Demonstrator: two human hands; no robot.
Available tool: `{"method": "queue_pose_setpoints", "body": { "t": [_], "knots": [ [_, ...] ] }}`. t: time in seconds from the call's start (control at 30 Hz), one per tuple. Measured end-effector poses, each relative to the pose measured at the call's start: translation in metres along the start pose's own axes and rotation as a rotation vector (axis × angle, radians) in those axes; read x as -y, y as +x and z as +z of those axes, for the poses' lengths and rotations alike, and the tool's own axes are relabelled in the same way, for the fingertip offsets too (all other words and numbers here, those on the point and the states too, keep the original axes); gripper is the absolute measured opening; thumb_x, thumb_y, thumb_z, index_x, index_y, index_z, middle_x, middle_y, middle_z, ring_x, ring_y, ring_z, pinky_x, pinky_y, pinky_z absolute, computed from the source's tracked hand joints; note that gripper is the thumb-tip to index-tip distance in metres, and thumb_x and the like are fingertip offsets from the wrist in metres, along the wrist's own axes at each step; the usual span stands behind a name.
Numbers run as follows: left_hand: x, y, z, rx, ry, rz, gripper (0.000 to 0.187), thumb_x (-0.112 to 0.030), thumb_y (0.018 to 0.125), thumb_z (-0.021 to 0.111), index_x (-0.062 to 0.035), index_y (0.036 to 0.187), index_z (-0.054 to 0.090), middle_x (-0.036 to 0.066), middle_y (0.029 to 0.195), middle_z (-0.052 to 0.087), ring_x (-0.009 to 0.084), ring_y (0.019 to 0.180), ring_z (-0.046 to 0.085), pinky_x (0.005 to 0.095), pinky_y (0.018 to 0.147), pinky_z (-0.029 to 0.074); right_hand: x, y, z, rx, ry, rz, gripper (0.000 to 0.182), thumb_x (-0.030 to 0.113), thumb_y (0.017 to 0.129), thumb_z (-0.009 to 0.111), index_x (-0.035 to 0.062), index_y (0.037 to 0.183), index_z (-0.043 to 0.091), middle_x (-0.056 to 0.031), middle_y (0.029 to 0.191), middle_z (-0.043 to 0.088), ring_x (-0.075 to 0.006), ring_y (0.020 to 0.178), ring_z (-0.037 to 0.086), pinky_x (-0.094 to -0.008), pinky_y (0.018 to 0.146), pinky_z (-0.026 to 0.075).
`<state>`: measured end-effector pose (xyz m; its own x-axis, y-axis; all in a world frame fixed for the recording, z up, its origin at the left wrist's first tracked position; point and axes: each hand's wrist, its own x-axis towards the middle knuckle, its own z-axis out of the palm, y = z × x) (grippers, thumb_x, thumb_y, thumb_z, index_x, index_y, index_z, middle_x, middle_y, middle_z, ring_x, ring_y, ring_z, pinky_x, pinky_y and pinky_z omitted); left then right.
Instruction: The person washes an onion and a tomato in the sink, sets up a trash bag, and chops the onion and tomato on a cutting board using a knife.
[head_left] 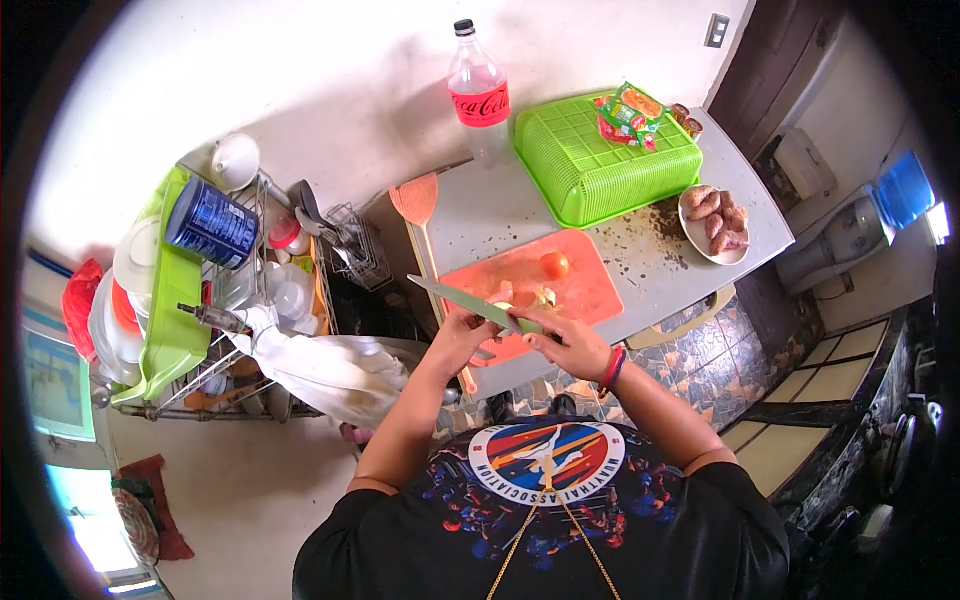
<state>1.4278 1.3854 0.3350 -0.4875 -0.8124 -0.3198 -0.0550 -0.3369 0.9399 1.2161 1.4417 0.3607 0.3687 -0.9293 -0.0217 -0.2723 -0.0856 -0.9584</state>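
My right hand (572, 346) is closed around the handle end of a large knife (455, 297), whose long blade points up and to the left. My left hand (462, 338) is closed just below the blade, its fingers curled close to it; what it holds is hidden. Both hands are over the near left part of a salmon-coloured cutting board (590, 290). A tomato (554, 265) lies toward the back of the board. Pale peelings (545, 298) are scattered beside the blade.
An orange fly swatter (416, 200) lies along the table's left edge. Behind the board are a Coca-Cola bottle (480, 105) and an upturned green basket (600, 170) with packets on top. A plate (722, 258) of brown root vegetables stands right; a dish rack (165, 300) stands left.
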Motion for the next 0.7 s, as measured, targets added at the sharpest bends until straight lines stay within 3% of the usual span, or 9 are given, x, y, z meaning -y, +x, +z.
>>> {"method": "queue_pose_setpoints", "body": {
  "t": [0.23,0.43,0.53,0.7],
  "knots": [
    [-0.013,-0.005,0.0,0.021,-0.021,-0.049,0.044,-0.004,0.084,0.058,-0.0072,0.128,0.054,0.003,0.101,0.06,0.0118,0.091,0.056,0.0243,0.061,0.053,-0.008,0.002,-0.003,0.081,0.393,0.114,0.038,0.02,0.097,0.049,0.0092,0.133,0.048,0.0042,0.064,0.047,-0.0031,0.052,0.043,-0.0205,0.047,0.034],
    [0.006,0.001,-0.011,0.148,-0.264,0.12,0.047,-0.003,0.076,0.064,-0.0057,0.122,0.051,0.005,0.11,0.055,0.0168,0.098,0.055,0.0287,0.083,0.049,-0.012,0.003,-0.007,-0.001,0.596,0.243,0.04,0.024,0.098,0.048,0.0093,0.136,0.045,0.0075,0.061,0.038,-0.0027,0.049,0.036,-0.0189,0.044,0.03],
    [0.018,0.002,-0.017,0.209,-0.35,0.149,0.045,-0.003,0.077,0.064,-0.01,0.12,0.052,0.005,0.12,0.054,0.0143,0.102,0.052,0.0276,0.078,0.051,-0.01,0.003,-0.01,0.014,0.577,0.203,0.041,0.024,0.098,0.048,0.0081,0.135,0.045,0.0074,0.062,0.038,-0.0028,0.049,0.035,-0.0188,0.044,0.029],
    [0.023,0.002,-0.016,0.217,-0.526,0.302,0.047,0.002,0.075,0.065,-0.0084,0.119,0.053,0.008,0.127,0.05,0.0171,0.111,0.051,0.0282,0.092,0.045,-0.028,0.007,-0.012,-0.077,0.447,0.139,0.041,0.024,0.098,0.049,0.0068,0.135,0.045,0.0066,0.066,0.041,-0.0029,0.051,0.036,-0.0198,0.045,0.03]
  ]
}}
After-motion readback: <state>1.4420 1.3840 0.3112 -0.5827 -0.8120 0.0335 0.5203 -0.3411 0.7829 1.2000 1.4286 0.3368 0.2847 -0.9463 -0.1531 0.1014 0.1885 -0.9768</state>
